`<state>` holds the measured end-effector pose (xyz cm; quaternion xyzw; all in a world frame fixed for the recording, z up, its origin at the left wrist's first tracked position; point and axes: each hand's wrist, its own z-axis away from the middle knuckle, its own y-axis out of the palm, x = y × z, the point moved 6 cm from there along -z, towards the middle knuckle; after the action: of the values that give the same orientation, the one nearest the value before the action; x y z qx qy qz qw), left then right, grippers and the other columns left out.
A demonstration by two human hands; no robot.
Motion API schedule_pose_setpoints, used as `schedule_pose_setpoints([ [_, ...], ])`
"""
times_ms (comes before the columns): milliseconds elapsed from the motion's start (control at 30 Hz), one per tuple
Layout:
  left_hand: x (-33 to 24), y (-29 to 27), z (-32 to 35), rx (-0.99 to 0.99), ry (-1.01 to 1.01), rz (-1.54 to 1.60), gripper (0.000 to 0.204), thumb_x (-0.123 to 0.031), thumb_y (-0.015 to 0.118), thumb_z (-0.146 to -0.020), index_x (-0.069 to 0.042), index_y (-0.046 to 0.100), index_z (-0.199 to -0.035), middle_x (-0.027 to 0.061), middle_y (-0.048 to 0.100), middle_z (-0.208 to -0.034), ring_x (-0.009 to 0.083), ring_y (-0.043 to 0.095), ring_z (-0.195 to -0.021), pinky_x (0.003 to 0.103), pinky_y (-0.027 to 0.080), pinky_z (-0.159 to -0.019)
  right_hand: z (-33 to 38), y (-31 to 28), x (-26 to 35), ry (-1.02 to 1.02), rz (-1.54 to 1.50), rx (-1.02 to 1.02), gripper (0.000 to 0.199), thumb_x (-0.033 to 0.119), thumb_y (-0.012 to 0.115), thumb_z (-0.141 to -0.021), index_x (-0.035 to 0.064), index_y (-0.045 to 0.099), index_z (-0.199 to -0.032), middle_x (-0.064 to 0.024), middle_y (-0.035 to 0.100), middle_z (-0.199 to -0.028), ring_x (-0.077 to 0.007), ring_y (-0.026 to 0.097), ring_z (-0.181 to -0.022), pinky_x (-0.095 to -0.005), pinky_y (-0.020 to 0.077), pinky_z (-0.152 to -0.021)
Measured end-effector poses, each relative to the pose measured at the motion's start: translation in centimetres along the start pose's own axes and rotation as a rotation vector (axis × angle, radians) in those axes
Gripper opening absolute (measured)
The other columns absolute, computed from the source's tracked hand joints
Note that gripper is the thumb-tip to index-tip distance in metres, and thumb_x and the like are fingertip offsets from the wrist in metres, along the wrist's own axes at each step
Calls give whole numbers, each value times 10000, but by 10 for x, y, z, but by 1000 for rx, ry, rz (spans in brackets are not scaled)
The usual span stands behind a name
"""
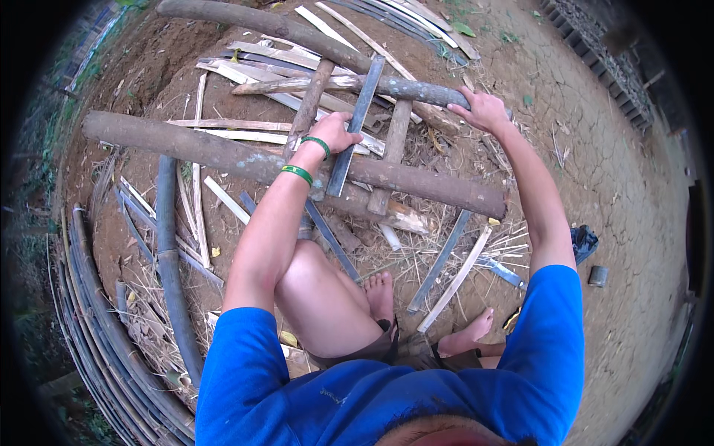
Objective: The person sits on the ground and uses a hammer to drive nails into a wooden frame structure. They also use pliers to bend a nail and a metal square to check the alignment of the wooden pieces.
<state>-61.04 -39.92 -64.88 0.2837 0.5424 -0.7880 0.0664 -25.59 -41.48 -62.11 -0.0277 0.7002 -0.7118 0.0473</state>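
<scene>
My left hand (pixel 332 134), with green bands at the wrist, grips a flat, dark grey-green bamboo strip (pixel 364 100) near its middle. The strip lies slantwise across a wooden frame, its near end over the thick front log (pixel 439 184) and its far end above a slimmer wooden pole (pixel 428 91). My right hand (pixel 483 111) is closed over the right end of that slimmer pole, thumb on the near side. Two short crosspieces, a left one (pixel 311 97) and a right one (pixel 396 137), join the logs. My left palm is hidden.
Split bamboo strips (pixel 253 67) lie scattered beyond and under the frame. Another long log (pixel 260 18) runs at the back. Whole bamboo poles (pixel 119 334) lie at the left. Beside my bare feet are loose strips (pixel 455 279), with a small can-like cylinder (pixel 598 276) at the right.
</scene>
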Motion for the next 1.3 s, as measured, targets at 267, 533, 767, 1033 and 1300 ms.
schedule_pose_setpoints([
  [267,-16,1,-2,15,140,-34,793,-282,796,-806,-92,433,-1485,195,703,-920,284,678,-841,369,530,-794,2,-1,-4,-10,7,12,698,738,492,-876,190,532,-1307,-210,702,-1009,-384,689,-958,-498,550,-829],
  [533,-1,5,-12,122,111,11,755,-287,713,-877,-188,362,-1539,206,707,-961,247,651,-815,335,506,-837,-3,6,-6,15,6,16,710,735,515,-864,184,524,-1310,-218,689,-1059,-385,682,-985,-499,544,-849],
  [767,-10,-1,-6,188,25,-13,768,-295,730,-863,-211,370,-1536,210,714,-941,241,669,-842,337,508,-859,2,7,-6,13,11,-36,764,728,536,-855,238,443,-1435,-245,522,-1364,-402,612,-1148,-521,508,-947],
  [1033,-8,-4,-6,216,-18,-48,774,-350,738,-862,-261,365,-1534,224,705,-1073,278,686,-963,352,503,-927,10,1,1,-40,149,-181,816,679,592,-851,303,316,-1520,-213,407,-1465,-371,434,-1355,-685,262,-1112],
  [1300,-12,-2,-8,262,-39,-124,772,-410,710,-891,-354,307,-1547,218,715,-1027,256,675,-903,373,500,-899,66,-43,-15,5,-104,-428,725,611,627,-864,211,469,-1448,-213,465,-1405,-378,439,-1337,-630,247,-1132],
])
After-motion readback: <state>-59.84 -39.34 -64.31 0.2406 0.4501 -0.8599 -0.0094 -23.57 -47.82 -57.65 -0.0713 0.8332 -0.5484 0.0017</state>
